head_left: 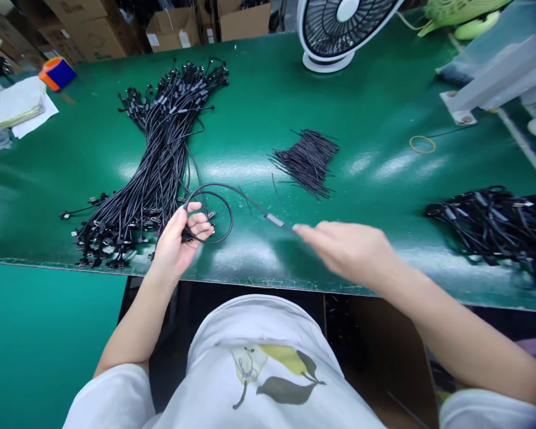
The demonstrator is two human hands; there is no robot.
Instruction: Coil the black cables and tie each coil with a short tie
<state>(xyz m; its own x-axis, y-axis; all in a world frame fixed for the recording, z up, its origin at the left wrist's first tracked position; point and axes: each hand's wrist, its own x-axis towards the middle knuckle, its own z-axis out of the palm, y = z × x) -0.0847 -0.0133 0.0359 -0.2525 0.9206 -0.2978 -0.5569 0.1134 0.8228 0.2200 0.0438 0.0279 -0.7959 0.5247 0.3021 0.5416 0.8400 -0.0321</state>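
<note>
A black cable with a grey sleeve runs between my two hands, looped into a coil at its left end. My left hand is closed on the coil and a connector end, fingers curled upward. My right hand pinches the other end just past the grey sleeve; its fingertips are slightly blurred. Left of my left hand lies a large bundle of black cables with connectors at both ends. Beyond the held cable is a pile of short black ties.
On the right lies a heap of coiled cables. A white fan stands at the back, near a metal bracket and a yellow rubber band. An orange and blue tape roll and papers are far left. Cardboard boxes stand behind the green table.
</note>
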